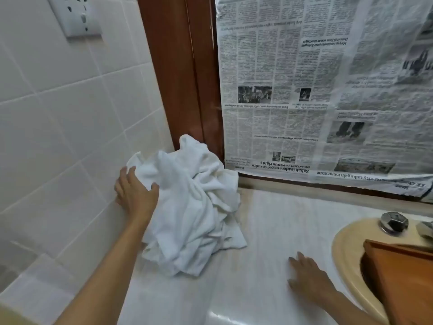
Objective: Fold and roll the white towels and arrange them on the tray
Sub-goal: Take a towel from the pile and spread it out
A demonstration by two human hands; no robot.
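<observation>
The left hand (136,191) lies open against the heaped white towels (187,207), likely steadying them; the right hand (309,277) rests flat on the counter (269,226) beside, bracing.

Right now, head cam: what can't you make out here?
Towels: bunched in one heap, head view; count can't be told.
Tray: cut off by the right and bottom edges; inside unseen.
Sink: bowl mostly hidden behind the tray.
Newspaper: small print too blurred to read.
</observation>
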